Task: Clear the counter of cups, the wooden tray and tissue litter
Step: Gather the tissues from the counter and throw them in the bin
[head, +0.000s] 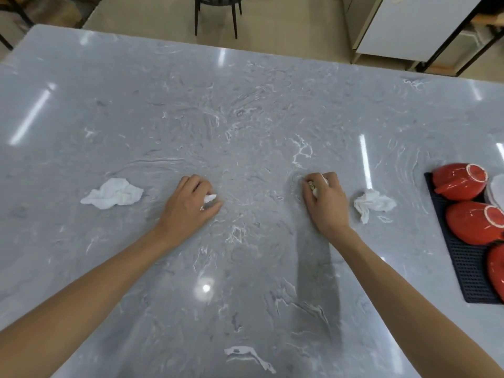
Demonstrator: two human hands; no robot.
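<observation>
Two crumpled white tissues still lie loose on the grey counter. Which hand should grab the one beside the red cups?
Right hand: the crumpled white tissue lies just beyond its knuckles, while the left hand sits farther off.

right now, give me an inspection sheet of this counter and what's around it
surface: grey marble counter, glossy, glare streaks
job's things: crumpled tissue at left, another tissue at right; red cups upside down on a black mat; no wooden tray seen
clutter: nothing seen
grips: left hand closed on a small white scrap, right hand closed on a wad
cables: nothing seen
surroundings: black chair beyond the far edge, white cabinet far right
</observation>
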